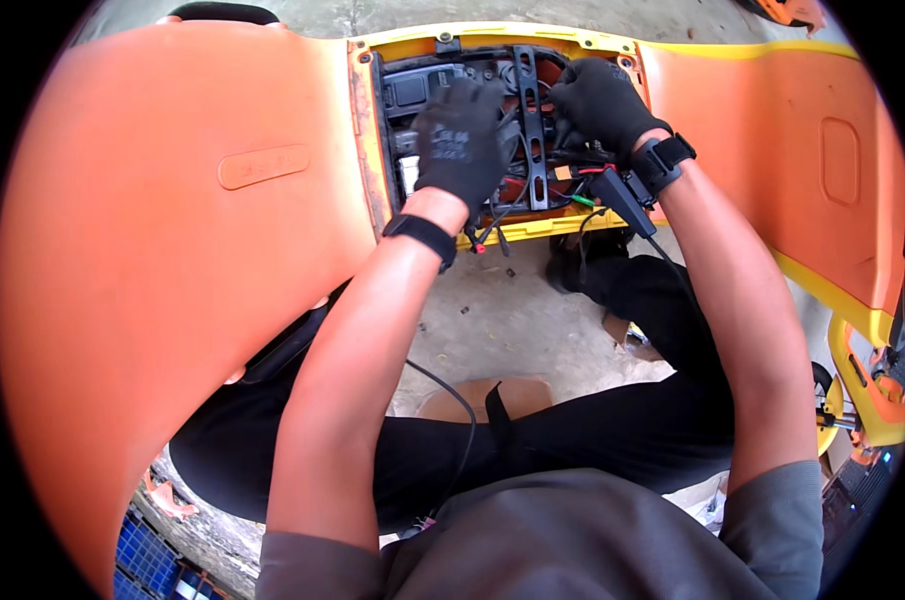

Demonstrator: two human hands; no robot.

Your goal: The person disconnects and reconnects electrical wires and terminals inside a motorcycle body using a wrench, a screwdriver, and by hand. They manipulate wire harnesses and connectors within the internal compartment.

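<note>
My left hand point(460, 142), in a black work glove, reaches into an open compartment full of wiring. Its fingers are smeared by motion, so what they touch cannot be made out. Across the compartment stands a black slotted bracket point(532, 130), to the right of my left hand. My right hand point(605, 103), gloved too, has its fingers curled down beside the bracket's upper part; whatever they pinch is hidden. Below that wrist lies a black rectangular device point(623, 203) with a cable running from it. A red-tipped cable end point(480, 248) hangs over the compartment's near edge.
Large orange body panels point(173, 200) flank the compartment, with a yellow frame point(533, 232) along its near side. A flat piece of cardboard point(453, 402) lies on the concrete floor below. At the lower left are blue crates point(148, 550); a yellow-orange part point(863, 400) stands at the right.
</note>
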